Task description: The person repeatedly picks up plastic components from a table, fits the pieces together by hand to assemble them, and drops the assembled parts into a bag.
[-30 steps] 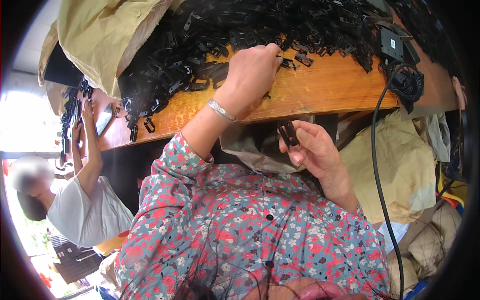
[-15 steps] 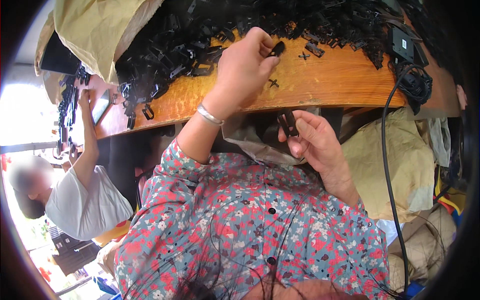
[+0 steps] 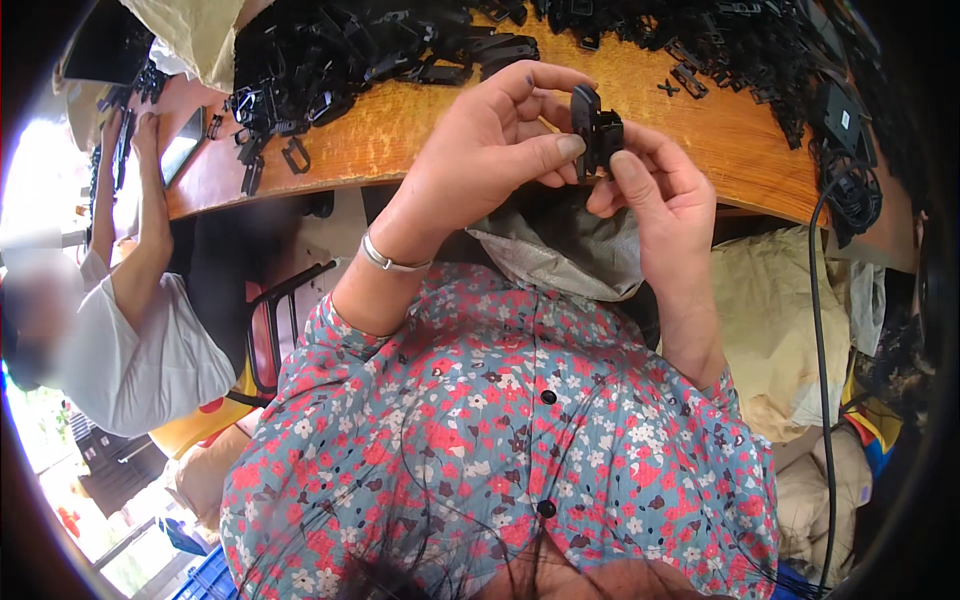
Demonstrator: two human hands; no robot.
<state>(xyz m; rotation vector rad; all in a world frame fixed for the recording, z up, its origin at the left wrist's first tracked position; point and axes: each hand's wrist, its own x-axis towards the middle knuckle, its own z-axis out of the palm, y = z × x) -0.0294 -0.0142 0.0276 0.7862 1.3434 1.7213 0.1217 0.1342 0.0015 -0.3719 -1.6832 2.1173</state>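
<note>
Head view: a long black part (image 3: 585, 108) is pinched in the left hand (image 3: 478, 140), a smaller black part (image 3: 610, 135) in the right hand (image 3: 672, 205), apparently for fitting; careful alignment is called for.

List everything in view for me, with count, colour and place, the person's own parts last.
table: 1, orange-brown, across the upper view
held parts: apparently 2, black, upper middle
loose parts: too many to count, black, heaped on the table
cross-shaped piece: 1, black, table's right half
boxy device: 1, black, table's right end
cable: 1, black, right side
flat slab: 1, grey, table's left
paper sack: 1, tan, upper left
bag: 1, grey, below the table edge
large sack: 1, tan, right
crate: 1, blue, lower left
co-worker: 1, white top, left
left hand: 1, bare, fingers on the held parts
right hand: 1, bare, likewise
</note>
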